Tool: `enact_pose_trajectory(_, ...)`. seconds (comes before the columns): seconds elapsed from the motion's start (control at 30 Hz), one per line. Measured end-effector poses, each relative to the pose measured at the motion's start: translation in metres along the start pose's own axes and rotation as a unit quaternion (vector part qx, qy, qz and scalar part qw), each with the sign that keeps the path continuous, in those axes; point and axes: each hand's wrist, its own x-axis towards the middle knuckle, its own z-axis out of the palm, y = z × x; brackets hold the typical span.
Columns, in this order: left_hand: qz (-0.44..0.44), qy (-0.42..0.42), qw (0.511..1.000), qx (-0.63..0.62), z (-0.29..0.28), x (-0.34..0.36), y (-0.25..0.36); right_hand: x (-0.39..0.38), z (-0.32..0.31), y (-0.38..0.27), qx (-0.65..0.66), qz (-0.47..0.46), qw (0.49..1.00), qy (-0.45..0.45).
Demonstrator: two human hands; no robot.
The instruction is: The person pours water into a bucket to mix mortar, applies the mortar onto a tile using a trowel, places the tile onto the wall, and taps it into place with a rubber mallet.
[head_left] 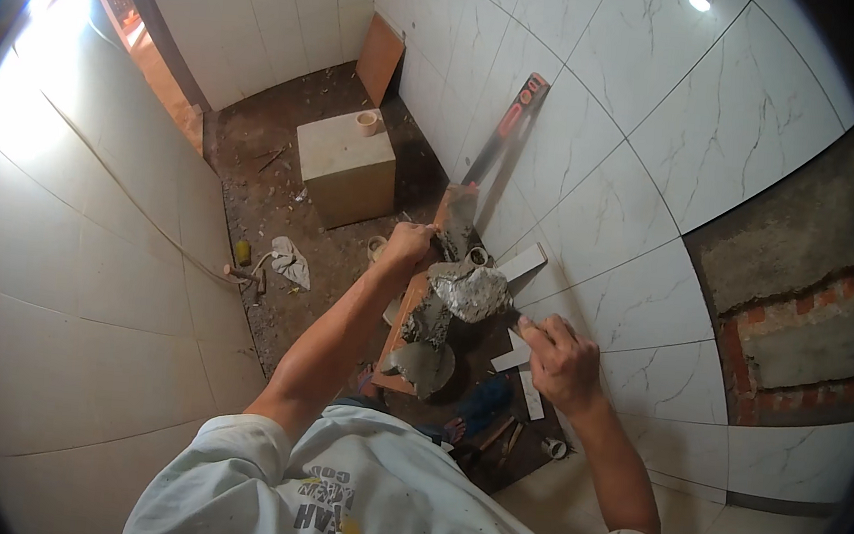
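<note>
My left hand (411, 243) is closed on the edge of a long orange-brown tile strip (399, 340), which stands tilted before me. Grey mortar (429, 319) lies in lumps along its face. My right hand (562, 365) grips the handle of a trowel (472, 293), whose blade is coated with wet mortar and sits close beside the strip. Most of the handle is hidden by my fingers. Below the blade, a rounded mass of mortar (427, 369) shows near my feet; I cannot tell what holds it.
A spirit level (508, 128) leans on the tiled right wall. Beyond my left hand stands a pale box (347, 175) with a small roll (367, 123) on top. White tile offcuts (524, 262) lie at right. A rag (291, 262) and a hammer (246, 275) are on the littered floor.
</note>
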Motion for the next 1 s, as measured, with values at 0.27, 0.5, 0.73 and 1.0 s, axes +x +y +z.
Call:
enact_pose_trajectory(0.27, 0.42, -0.035, 0.788, 0.448, -0.06, 0.031, -0.045, 0.007, 0.013, 0.038, -0.012, 0.024, 1.0, 0.003)
enact_pose_trajectory(0.5, 0.175, -0.023, 0.904, 0.389, -0.03, -0.029, 0.012, 0.028, 0.006, 0.001, 0.202, 0.112, 0.971, 0.057)
enact_pose_trajectory(0.73, 0.155, 0.024, 0.939, 0.306, -0.027, 0.002, -0.012, 0.007, 0.01, -0.051, 0.267, 0.143, 0.953, -0.001)
enact_pose_trajectory(1.0, 0.302, 0.05, 0.759, 0.574, -0.055, 0.023, -0.037, -0.019, -0.037, -0.038, 0.24, 0.128, 0.961, -0.046)
